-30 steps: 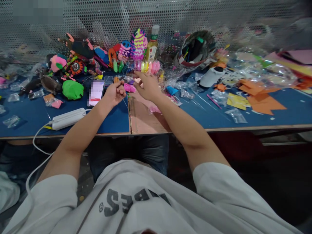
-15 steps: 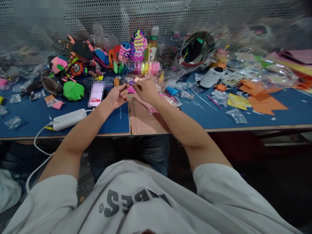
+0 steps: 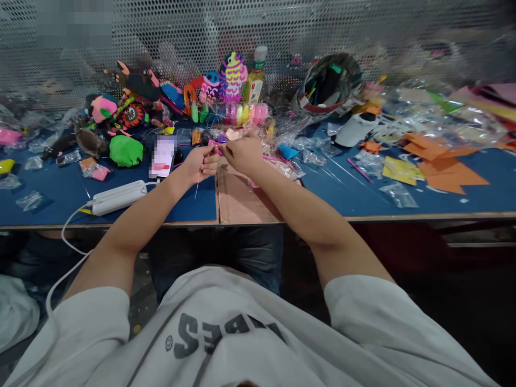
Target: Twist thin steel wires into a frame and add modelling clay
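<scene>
Both hands meet over a pinkish board [image 3: 242,201] at the middle of the blue table. My left hand [image 3: 201,164] is closed, its fingertips pinching a small pink piece [image 3: 213,143]. A thin pale strand [image 3: 197,187] hangs below that hand. My right hand [image 3: 243,154] is closed too, thumb and finger together at the right end of the pink piece; whatever lies between them is too small to make out. Just behind the hands are a purple lump [image 3: 221,138] and a pale peach lump [image 3: 233,134].
A phone [image 3: 163,153] and a white power strip [image 3: 120,198] with a cable lie left. Clay figures [image 3: 135,115], a bottle [image 3: 256,78] and a bag-lined container [image 3: 330,86] stand behind. Orange sheets [image 3: 447,172] and plastic bags are right.
The view has shifted slightly, so things appear a little further right. My left fingers have curled in more, and the two hands' fingertips are closer together around the pink piece.
</scene>
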A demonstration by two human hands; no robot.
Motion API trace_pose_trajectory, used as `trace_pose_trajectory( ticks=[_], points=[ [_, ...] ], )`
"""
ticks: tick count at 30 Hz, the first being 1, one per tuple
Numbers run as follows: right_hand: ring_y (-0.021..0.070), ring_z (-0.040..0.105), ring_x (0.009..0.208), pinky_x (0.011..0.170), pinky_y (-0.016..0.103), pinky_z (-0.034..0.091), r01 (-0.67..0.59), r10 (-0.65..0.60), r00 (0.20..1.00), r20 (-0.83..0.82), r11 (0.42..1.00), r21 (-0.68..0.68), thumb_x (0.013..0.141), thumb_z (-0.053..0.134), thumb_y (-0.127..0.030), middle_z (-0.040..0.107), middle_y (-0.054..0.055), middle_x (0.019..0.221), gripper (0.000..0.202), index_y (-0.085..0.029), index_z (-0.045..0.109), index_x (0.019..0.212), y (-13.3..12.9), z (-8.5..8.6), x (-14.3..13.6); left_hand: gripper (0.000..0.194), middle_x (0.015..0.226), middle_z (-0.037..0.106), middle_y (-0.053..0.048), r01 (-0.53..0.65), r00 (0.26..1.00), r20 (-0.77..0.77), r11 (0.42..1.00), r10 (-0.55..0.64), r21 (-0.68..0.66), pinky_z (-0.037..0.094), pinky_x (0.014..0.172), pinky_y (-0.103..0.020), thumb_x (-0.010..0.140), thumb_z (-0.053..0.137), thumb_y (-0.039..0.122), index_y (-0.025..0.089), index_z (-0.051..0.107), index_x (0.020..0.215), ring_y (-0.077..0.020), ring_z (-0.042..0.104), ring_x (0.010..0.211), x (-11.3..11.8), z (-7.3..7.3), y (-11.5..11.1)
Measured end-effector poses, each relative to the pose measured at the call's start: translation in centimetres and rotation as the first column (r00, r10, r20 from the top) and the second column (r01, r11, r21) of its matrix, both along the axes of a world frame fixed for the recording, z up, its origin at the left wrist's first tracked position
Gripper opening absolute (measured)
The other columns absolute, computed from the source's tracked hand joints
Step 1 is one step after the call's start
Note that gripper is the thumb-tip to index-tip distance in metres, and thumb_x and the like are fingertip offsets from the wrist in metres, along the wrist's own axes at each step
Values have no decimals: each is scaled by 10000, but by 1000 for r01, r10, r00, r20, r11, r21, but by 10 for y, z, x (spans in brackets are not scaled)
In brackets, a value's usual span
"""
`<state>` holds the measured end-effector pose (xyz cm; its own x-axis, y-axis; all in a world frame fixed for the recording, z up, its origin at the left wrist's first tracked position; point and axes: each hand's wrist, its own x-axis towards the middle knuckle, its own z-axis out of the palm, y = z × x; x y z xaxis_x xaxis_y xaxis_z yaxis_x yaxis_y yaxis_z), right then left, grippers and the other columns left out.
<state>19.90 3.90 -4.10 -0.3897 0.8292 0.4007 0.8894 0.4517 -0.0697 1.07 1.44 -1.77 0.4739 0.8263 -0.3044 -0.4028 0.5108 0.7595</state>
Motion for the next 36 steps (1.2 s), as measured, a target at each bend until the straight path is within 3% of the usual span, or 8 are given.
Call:
trace_pose_trajectory(
  ticks=[8, 11, 14, 17, 19, 26, 36],
  points=[
    [357, 760, 930, 907, 492, 467, 94, -91, 994, 59, 995, -46, 1190, 330, -469, 857, 225, 1050, 645, -127, 859, 1051, 4, 2, 1, 578, 461, 293, 95, -118, 992, 40, 993, 117, 7, 223, 355, -165, 1225, 339, 339, 192, 504, 691, -37, 275, 310, 0, 0, 1],
    [379, 747, 1048, 941, 496, 470, 74, -75, 997, 24, 997, 6, 1187, 356, -448, 840, 228, 1223, 564, -133, 818, 1262, 4, 3, 7, 574, 453, 275, 97, -117, 993, -30, 993, 118, 21, 186, 350, -172, 1221, 341, 315, 191, 493, 682, -36, 246, 303, 0, 1, -1],
    [406, 680, 1276, 1076, 529, 435, -68, 66, 998, 19, 987, 142, 1183, 398, -460, 748, 222, 1472, 528, -152, 691, 1496, 3, 5, 10, 533, 449, 266, 99, -98, 987, -127, 995, 98, 12, 162, 346, -170, 1201, 408, 304, 195, 481, 684, -36, 234, 298, 2, 1, -2],
    [391, 672, 1272, 1059, 517, 418, -231, 212, 966, 148, 965, 127, 1197, 347, -403, 782, 200, 1364, 504, -157, 742, 1388, 2, 7, 8, 528, 451, 263, 97, -67, 980, -186, 998, 67, 9, 153, 345, -173, 1198, 423, 337, 199, 482, 692, -38, 224, 297, 4, 0, -1],
    [371, 697, 1174, 991, 501, 414, -257, 234, 951, 200, 961, 98, 1199, 303, -348, 813, 193, 1231, 526, -155, 787, 1273, 2, 7, 5, 540, 453, 269, 96, -51, 974, -219, 998, 57, 33, 158, 349, -178, 1202, 413, 353, 200, 482, 689, -37, 220, 299, 5, -1, -1],
    [330, 696, 895, 814, 435, 348, -151, 142, 970, 196, 988, 31, 1160, 417, -414, 844, 223, 1059, 512, -122, 831, 1088, 4, 3, 1, 504, 437, 278, 105, -84, 907, -397, 984, 140, 154, 194, 373, -197, 1194, 416, 289, 209, 489, 702, -42, 235, 295, 8, -3, -4],
    [270, 621, 788, 707, 394, 242, -80, 81, 996, 25, 996, -40, 1092, 490, -408, 824, 166, 948, 419, -164, 805, 962, 10, -4, 6, 490, 435, 264, 110, -113, 911, -373, 977, 174, 181, 189, 387, -208, 1176, 416, 265, 212, 468, 692, -45, 213, 306, 2, 2, -1]
  ],
)
